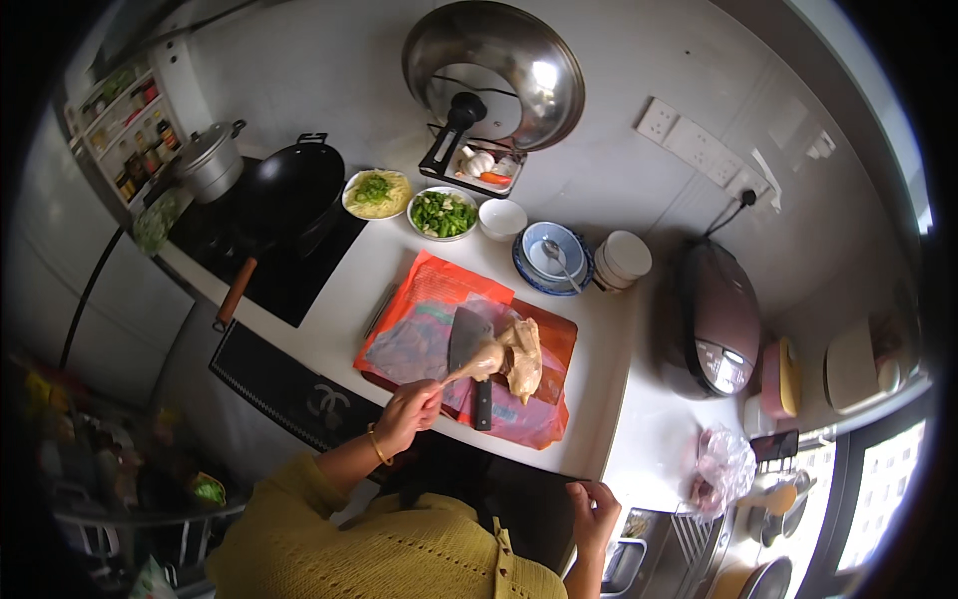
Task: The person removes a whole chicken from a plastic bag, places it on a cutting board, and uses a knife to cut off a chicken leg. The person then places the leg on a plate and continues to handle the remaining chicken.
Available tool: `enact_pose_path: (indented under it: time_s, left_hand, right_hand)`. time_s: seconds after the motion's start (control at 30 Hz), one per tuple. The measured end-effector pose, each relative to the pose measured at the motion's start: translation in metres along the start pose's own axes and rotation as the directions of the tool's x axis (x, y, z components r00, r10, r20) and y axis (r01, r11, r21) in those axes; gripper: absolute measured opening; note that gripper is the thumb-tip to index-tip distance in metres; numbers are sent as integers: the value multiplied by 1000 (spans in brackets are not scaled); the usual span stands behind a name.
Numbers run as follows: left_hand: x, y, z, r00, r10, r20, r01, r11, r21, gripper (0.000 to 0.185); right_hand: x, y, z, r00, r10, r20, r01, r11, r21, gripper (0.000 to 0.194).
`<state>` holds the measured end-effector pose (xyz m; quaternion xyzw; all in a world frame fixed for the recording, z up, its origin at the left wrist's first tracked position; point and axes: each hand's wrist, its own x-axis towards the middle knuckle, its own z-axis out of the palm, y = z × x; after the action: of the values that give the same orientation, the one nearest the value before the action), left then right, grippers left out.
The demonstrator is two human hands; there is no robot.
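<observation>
My left hand (410,413) grips the thin end of a pale chicken leg (488,361). The leg's thick end reaches over a cleaver (467,338) lying flat, its black handle towards me. Right beside it rests a larger piece of chicken (525,358). Under them a red printed plastic bag (412,299) is spread across a brown cutting board (552,323), partly hiding it. My right hand (594,512) is held near the counter's front edge, apart from the food. Its fingers are curled in, with nothing visible in them.
Behind the board stand a plate of shredded food (377,196), a bowl of chopped greens (443,214), a white bowl (503,219) and blue bowls with a spoon (554,251). A black wok (296,176) sits at left, its wooden handle projecting towards me. A rice cooker (722,314) stands right.
</observation>
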<state>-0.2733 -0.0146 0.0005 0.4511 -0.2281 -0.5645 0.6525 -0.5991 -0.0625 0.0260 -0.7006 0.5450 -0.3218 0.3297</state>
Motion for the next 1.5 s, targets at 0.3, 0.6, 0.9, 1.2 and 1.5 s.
enact_pose_path:
  time_s: [0.3,0.6,0.9,1.2,1.5]
  left_hand:
    - [-47,34,-67,993,-72,-92,73,997,13,35]
    - [-48,50,-23,992,38,-120,-55,988,-143,34]
    - [2,9,-29,985,-105,-139,72,972,-225,35]
    - [94,-56,-74,954,-140,-265,140,990,-17,36]
    - [113,-53,-136,930,-368,-12,341,849,403,39]
  right_hand:
    - [-30,0,27,969,243,-55,-199,888,415,35]
    - [7,3,16,987,151,51,-156,862,482,49]
    - [15,-2,38,968,13,251,-156,814,560,44]
    - [30,-10,66,954,8,301,-188,796,576,45]
    - [80,-61,139,933,-68,354,-136,842,522,44]
